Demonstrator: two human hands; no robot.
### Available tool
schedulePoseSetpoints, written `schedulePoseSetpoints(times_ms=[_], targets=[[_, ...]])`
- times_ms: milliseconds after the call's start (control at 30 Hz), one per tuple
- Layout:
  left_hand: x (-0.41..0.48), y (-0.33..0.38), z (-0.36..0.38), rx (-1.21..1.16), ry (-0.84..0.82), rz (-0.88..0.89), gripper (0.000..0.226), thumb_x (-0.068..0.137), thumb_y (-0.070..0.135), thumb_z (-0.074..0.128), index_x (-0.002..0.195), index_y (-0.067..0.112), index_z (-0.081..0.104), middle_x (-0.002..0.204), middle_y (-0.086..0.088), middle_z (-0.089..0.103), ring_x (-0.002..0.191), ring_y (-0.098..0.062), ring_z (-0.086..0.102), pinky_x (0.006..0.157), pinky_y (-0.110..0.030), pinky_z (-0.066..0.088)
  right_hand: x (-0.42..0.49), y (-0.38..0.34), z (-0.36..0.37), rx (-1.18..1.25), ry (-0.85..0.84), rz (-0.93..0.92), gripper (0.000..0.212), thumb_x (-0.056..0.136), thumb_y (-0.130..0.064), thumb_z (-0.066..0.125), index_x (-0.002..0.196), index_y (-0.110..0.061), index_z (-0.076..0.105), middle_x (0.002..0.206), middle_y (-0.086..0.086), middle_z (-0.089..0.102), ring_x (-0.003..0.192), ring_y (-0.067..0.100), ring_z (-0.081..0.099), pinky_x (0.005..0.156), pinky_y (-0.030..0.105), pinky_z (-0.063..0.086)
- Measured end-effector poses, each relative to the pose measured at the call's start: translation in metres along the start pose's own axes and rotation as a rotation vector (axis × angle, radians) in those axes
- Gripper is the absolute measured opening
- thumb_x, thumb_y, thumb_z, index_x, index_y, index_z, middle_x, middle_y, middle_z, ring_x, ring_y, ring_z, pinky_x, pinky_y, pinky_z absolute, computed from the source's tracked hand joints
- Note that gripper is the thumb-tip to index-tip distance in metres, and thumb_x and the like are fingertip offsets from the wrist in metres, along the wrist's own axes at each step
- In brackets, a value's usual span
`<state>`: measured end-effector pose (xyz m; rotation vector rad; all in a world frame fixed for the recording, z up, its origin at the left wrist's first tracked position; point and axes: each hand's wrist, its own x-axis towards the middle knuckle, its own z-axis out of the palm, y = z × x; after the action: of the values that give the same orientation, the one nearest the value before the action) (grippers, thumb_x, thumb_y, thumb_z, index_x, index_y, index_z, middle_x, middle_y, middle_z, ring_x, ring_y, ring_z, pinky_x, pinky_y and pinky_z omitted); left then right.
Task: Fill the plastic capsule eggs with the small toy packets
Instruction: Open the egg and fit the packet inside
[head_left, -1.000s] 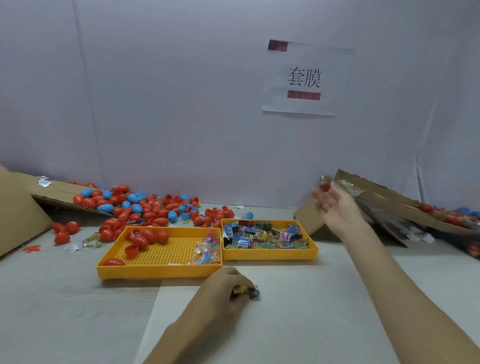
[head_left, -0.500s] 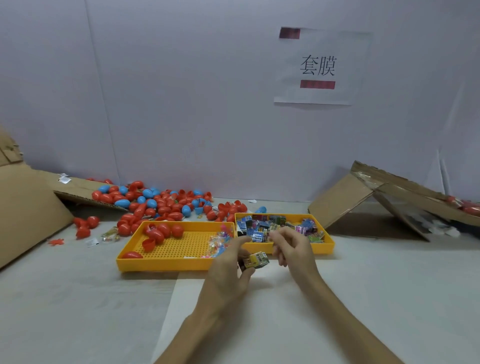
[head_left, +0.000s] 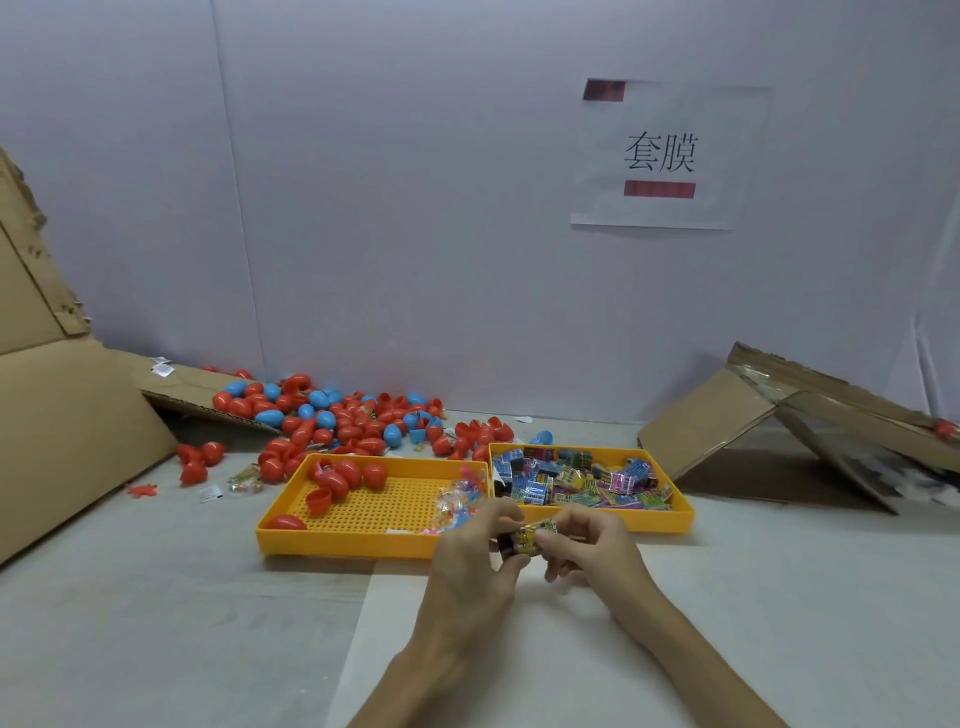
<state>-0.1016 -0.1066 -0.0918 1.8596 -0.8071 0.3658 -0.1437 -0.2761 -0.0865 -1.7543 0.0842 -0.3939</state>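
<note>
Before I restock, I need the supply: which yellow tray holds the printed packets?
The right tray, heaped with printed packets; the left tray holds a few red eggs and clear bags.

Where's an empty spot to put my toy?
Bare table lies between the left cardboard and the left hand, in front of the left tray; also right of the right hand, in front of the right tray and folded cardboard. Crowded: the egg pile behind, the right tray.

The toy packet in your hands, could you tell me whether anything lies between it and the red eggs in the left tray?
Only a low heap of clear packets at the right end of the left tray lies roughly between the toy packet, pinched by the left hand and right hand, and the red eggs.
</note>
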Motion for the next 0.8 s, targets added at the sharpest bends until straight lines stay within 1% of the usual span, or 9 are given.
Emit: schedulePoseSetpoints(times_ms=[133,233,333,500,600,667,733,767,800], targets=[[0.0,-0.001,0.001,-0.001,0.012,0.014,0.036,0.079,0.004,0.084,0.104,0.021,0.064,0.096,0.014,0.071,0.097,0.011,0.063,0.08,-0.012,0.053,-0.001,-0.006,0.0,0.021,-0.001,0.037,0.025,0.088,-0.007,0.074,0.065,-0.015,0.068,0.069,0.016,0.071,0.055,0.024,0.066,0.053,0.026,0.049],[0.001,-0.001,0.001,0.0,0.03,0.019,0.033,0.079,0.002,0.083,0.101,0.018,0.065,0.095,0.012,0.071,0.094,0.01,0.063,0.079,-0.008,0.051,-0.002,-0.007,-0.001,-0.021,0.003,0.023,0.019,0.091,-0.009,0.071,0.072,-0.007,0.073,0.072,0.015,0.073,0.056,0.022,0.066,0.057,0.026,0.048],[0.001,-0.001,0.001,-0.002,0.039,0.014,0.032,0.078,0.002,0.083,0.099,0.018,0.066,0.094,0.011,0.073,0.094,0.009,0.063,0.078,-0.009,0.052,-0.002,-0.007,-0.002,-0.038,0.013,0.02,0.02,0.095,-0.009,0.066,0.078,-0.002,0.076,0.074,0.014,0.074,0.056,0.022,0.065,0.057,0.024,0.048],[0.0,0.001,0.001,-0.012,0.042,0.017,0.032,0.078,0.004,0.084,0.1,0.018,0.066,0.094,0.011,0.073,0.093,0.011,0.063,0.079,-0.007,0.051,-0.001,-0.005,0.001,-0.071,0.057,0.005,0.025,0.096,-0.01,0.065,0.075,-0.009,0.078,0.07,0.01,0.073,0.056,0.02,0.063,0.057,0.025,0.047],[0.0,0.003,0.001,-0.013,0.041,0.021,0.031,0.079,0.003,0.084,0.099,0.019,0.067,0.094,0.011,0.072,0.093,0.012,0.062,0.077,-0.006,0.05,0.001,0.0,0.003,-0.118,0.145,-0.01,0.024,0.097,-0.012,0.065,0.077,-0.014,0.079,0.067,0.007,0.073,0.055,0.015,0.063,0.056,0.021,0.048],[0.0,0.003,0.0,-0.022,0.064,0.01,0.031,0.079,0.003,0.083,0.098,0.02,0.066,0.091,0.015,0.07,0.093,0.009,0.063,0.076,-0.006,0.05,0.004,0.004,-0.003,-0.095,0.267,-0.014,0.022,0.097,-0.01,0.064,0.08,-0.012,0.077,0.066,0.007,0.072,0.053,0.013,0.063,0.055,0.02,0.049],[0.001,0.003,-0.004,-0.055,0.08,-0.02,0.03,0.078,0.005,0.084,0.096,0.021,0.066,0.088,0.021,0.068,0.091,0.005,0.065,0.075,-0.011,0.053,0.006,0.006,-0.016,-0.048,0.365,-0.012,0.018,0.097,-0.01,0.064,0.083,-0.008,0.076,0.068,0.006,0.073,0.056,0.014,0.067,0.06,0.025,0.054],[0.001,0.002,-0.005,-0.073,0.051,-0.044,0.028,0.079,0.006,0.083,0.095,0.021,0.066,0.088,0.021,0.069,0.09,0.002,0.067,0.075,-0.014,0.055,0.007,0.008,-0.022,-0.02,0.383,-0.004,0.016,0.096,-0.009,0.066,0.084,-0.009,0.076,0.07,0.006,0.074,0.061,0.016,0.07,0.064,0.028,0.056],[0.0,0.001,-0.005,-0.087,-0.017,-0.07,0.026,0.079,0.007,0.082,0.095,0.021,0.067,0.089,0.018,0.07,0.088,-0.003,0.068,0.076,-0.019,0.057,0.008,0.009,-0.027,0.014,0.383,0.01,0.013,0.094,-0.009,0.068,0.084,-0.01,0.076,0.073,0.008,0.076,0.067,0.019,0.073,0.067,0.03,0.058]])
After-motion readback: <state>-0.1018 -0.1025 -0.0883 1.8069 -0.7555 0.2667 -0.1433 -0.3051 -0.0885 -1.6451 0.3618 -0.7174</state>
